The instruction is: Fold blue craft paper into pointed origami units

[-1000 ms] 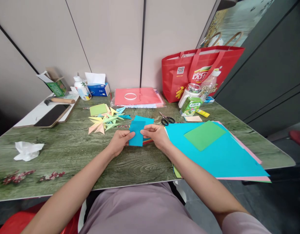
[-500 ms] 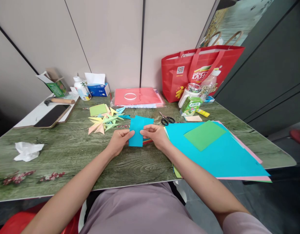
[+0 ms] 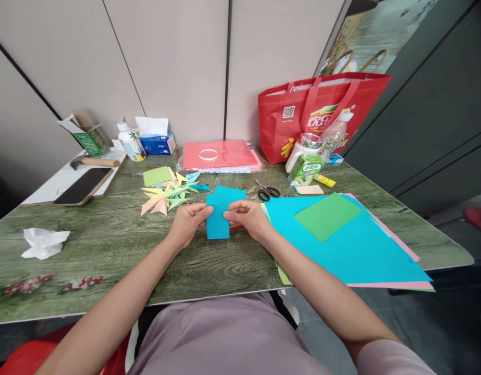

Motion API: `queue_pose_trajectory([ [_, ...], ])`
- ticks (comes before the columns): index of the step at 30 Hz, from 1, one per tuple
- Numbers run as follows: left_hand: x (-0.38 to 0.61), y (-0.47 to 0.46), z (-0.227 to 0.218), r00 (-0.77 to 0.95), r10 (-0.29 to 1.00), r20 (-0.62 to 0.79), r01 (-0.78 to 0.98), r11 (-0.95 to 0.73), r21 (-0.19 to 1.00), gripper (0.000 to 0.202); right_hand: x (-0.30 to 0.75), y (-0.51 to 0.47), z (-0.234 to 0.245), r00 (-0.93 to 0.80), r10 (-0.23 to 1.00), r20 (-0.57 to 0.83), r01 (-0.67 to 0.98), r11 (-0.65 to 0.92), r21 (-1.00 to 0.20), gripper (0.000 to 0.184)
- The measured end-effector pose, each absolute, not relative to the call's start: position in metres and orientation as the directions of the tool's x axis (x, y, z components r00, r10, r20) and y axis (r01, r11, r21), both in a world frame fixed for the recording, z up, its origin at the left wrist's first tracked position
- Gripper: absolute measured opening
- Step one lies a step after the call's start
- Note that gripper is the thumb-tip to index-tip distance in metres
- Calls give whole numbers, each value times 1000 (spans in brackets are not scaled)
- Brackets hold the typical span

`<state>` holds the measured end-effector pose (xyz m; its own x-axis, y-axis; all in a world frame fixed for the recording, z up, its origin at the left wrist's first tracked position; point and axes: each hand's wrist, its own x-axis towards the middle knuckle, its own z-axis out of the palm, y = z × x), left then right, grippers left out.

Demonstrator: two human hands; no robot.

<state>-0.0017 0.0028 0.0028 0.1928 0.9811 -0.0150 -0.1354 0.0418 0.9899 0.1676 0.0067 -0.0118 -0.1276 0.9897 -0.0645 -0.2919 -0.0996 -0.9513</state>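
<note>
Between my two hands is a small upright rectangle of blue paper (image 3: 218,221). My left hand (image 3: 188,223) pinches its left edge between thumb and fingers. The right edge is pinched the same way by my right hand (image 3: 248,216). Directly behind it, more blue paper (image 3: 232,193) shows its top; whether the two are joined I cannot tell. A thin red edge of something peeks out below my right fingers. Folded paper pieces (image 3: 170,192) in yellow, green, pink and blue lie in a heap beyond my left hand. Black-handled scissors (image 3: 267,191) rest beyond my right hand.
Large coloured sheets (image 3: 342,258) topped by a green piece (image 3: 328,216) cover the right side. Behind stand a red bag (image 3: 279,120), a green carton (image 3: 306,171) and a plastic-wrapped paper pack (image 3: 220,156). Leftward are a phone (image 3: 84,186), a hammer (image 3: 95,162) and crumpled tissue (image 3: 45,242).
The blue rectangle's lower edge sits slightly lower, and my left hand has shifted slightly left. Both hands keep their pinch; the rest looks the same.
</note>
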Motion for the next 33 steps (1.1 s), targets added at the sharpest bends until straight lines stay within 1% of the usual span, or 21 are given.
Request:
queue_pose_trajectory([
  [3, -3, 4, 3, 165, 986, -11, -142, 34, 989, 32, 167, 6, -12, -143, 987, -67, -282, -105, -954, 33],
  [8, -3, 3, 3, 138, 989, 43, -163, -20, 986, 31, 166, 6, -13, -169, 983, -69, -278, -115, -954, 31],
  [13, -4, 5, 2, 108, 994, -3, -175, 22, 984, 27, 167, 6, -12, -166, 983, -84, -271, -127, -954, 32],
  [18, -7, 7, 3, 63, 998, 6, -242, 9, 970, 26, 167, 4, -11, -185, 977, -105, -257, -151, -955, 33],
  [25, -5, 5, 4, -27, 999, 30, -240, -35, 970, 24, 166, 4, -11, -209, 973, -98, -237, -148, -960, 33],
  [29, -4, 6, 2, -22, 1000, 19, -217, -23, 976, 26, 167, 4, -13, -204, 974, -98, -240, -147, -960, 33],
  [33, -5, 6, 3, -46, 997, 59, -217, -67, 974, 26, 166, 3, -12, -217, 971, -102, -220, -150, -964, 33],
])
